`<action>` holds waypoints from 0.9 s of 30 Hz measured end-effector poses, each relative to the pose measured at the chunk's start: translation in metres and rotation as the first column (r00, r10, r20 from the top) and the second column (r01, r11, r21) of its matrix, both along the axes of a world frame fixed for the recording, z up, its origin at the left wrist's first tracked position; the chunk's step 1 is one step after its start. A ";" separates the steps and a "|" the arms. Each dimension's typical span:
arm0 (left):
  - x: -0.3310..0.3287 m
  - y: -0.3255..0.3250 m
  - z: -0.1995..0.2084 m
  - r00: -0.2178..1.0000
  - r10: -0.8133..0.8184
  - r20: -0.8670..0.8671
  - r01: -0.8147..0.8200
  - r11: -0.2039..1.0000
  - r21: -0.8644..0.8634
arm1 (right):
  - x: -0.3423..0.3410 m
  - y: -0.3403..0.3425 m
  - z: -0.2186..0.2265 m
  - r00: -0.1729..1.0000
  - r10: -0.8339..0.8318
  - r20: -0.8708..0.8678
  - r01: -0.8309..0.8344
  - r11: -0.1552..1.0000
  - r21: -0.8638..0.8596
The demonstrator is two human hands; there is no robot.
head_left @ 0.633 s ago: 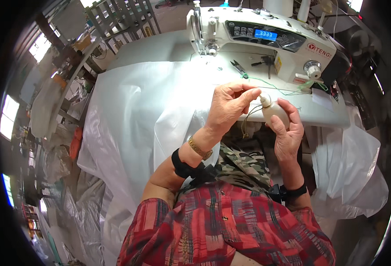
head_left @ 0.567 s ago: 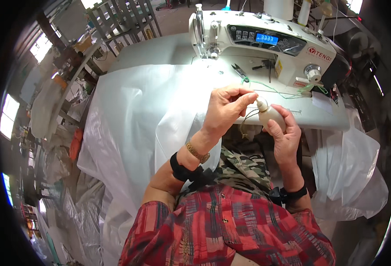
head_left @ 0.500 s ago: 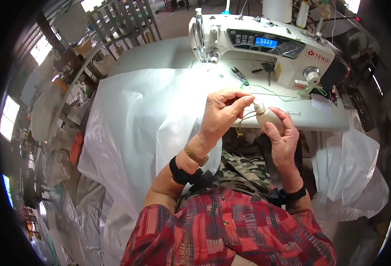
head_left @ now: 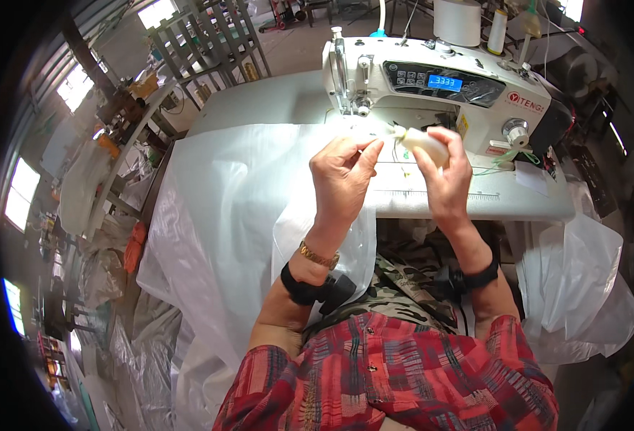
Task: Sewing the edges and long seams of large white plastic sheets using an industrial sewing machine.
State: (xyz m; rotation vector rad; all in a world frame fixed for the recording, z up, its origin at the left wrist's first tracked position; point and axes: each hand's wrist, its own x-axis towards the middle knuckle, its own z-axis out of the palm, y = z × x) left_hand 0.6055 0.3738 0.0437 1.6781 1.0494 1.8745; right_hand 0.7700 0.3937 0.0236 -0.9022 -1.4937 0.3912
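In my right hand (head_left: 443,172) is a small white squeeze bottle (head_left: 425,144), tipped so its narrow nozzle points left toward the needle area of a white sewing machine (head_left: 536,90). Thumb and fingers wrap round the bottle's body. Just left of the nozzle, the fingers of my left hand (head_left: 342,176) are pinched together; whatever is between them is too small to make out. Both hands are raised over the front of the machine bed, under its bright lamp. A large translucent white plastic sheet (head_left: 238,187) spreads beneath and left of my left hand.
A ruler strip (head_left: 475,196) runs along the table's front edge. White thread cones (head_left: 457,23) stand behind the machine. More plastic sheeting (head_left: 568,266) hangs at the right. A slatted metal rack (head_left: 205,47) stands at the far left.
Both hands have moved forward, closer to the machine's needle area. The bottle has gone from nearly upright to tipped leftward, and its nozzle has come away from my left fingers.
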 end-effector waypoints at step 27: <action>0.016 0.084 -0.045 0.965 0.200 0.172 -0.209 0.977 0.039 | -0.018 0.096 0.031 0.930 -0.075 0.359 -0.012 0.972 0.235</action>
